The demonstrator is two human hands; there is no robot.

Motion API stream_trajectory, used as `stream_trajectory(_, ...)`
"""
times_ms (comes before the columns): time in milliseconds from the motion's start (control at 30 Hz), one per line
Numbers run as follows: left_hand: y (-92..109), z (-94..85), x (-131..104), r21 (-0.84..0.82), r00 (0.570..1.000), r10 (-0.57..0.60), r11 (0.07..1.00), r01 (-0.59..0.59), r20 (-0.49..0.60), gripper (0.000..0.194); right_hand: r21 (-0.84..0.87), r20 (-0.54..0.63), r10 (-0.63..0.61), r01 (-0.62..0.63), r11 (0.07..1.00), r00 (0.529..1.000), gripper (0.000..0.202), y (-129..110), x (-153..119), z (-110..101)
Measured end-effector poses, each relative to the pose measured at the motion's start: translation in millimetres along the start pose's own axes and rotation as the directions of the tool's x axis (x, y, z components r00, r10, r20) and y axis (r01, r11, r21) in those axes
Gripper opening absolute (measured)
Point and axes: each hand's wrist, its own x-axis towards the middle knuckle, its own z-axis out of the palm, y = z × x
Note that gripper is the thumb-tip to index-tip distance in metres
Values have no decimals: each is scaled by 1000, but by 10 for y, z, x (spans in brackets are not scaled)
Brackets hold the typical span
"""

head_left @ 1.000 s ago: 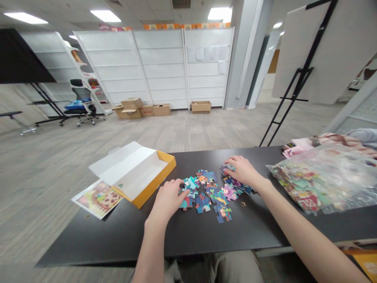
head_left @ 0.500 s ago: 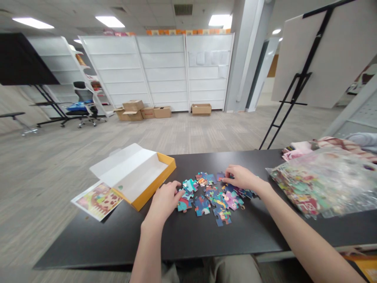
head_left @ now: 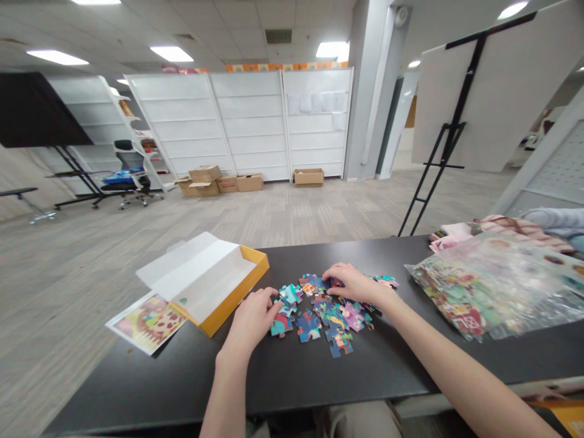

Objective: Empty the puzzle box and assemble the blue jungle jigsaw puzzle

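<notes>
Head view shows, nearest to the camera, the bare front part of a black table (head_left: 296,389). Beyond this part lie the puzzle pieces (head_left: 337,328), gathered in a group at the middle of the table, between the two hands. Some of them lie edge to edge and may be joined, but from here I cannot tell how many are really locked. The left hand (head_left: 255,313) is at the left border of the group, with fingers loosely curved; whether it grips a piece, I cannot tell. The right hand (head_left: 351,285) seems to pinch a dark blue piece (head_left: 336,282) with its fingertips, at the far side of the group. More pieces (head_left: 387,280) show behind the right wrist.

As I judge, the work is at an early stage: the pieces are out on the table, but no complete picture is formed, and many lie loose or overlapped.

To the left, an open yellow box (head_left: 238,298) lies partly over a picture card (head_left: 150,322); to the right is a clear plastic bag (head_left: 506,280). Farther away, cardboard boxes (head_left: 205,182) stand before white shelves (head_left: 249,125).
</notes>
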Motion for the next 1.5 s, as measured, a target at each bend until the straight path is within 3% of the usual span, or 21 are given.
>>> stream_trajectory(133,-14,3,-2,-6,1000,5,1000,-5,-7,24,-79,-76,-85,79,994,993,23,2,-7,-59)
stream_trajectory(200,-21,7,-2,-7,1000,-3,1000,3,-14,24,-110,-144,-68,53,993,987,25,101,-32,-123)
stream_trajectory(333,-28,27,5,-33,998,-14,999,12,-65,26,-210,-265,172,-231,950,949,32,477,-167,-285)
stream_trajectory(467,-24,53,22,-59,994,7,998,-14,-109,26,-291,-224,404,-456,841,887,34,796,-300,-331)
stream_trajectory(667,61,55,32,-34,990,37,999,-42,-135,28,-288,-137,434,-455,843,890,36,897,-286,-224)
stream_trajectory(867,131,44,33,-32,987,90,995,-95,-134,27,-310,-147,419,-444,841,896,43,896,-262,-175)
stream_trajectory(1000,168,8,7,-20,986,110,993,-114,-122,26,-305,-207,447,-491,816,870,50,891,-307,-293)
stream_trajectory(1100,271,-5,-5,-15,979,161,986,-164,-127,24,-269,-244,558,-608,747,793,43,915,-406,-475)
stream_trajectory(1233,546,64,1,-48,956,260,962,-268,-137,22,-269,-169,681,-698,664,713,33,951,-573,-673)
stream_trajectory(1367,872,256,-38,-76,888,447,887,-456,-104,23,-260,-100,729,-725,638,677,31,938,-641,-716)
stream_trajectory(1500,1077,451,-112,-102,842,533,836,-540,-91,47,-251,-6,728,-706,662,685,39,897,-610,-673)
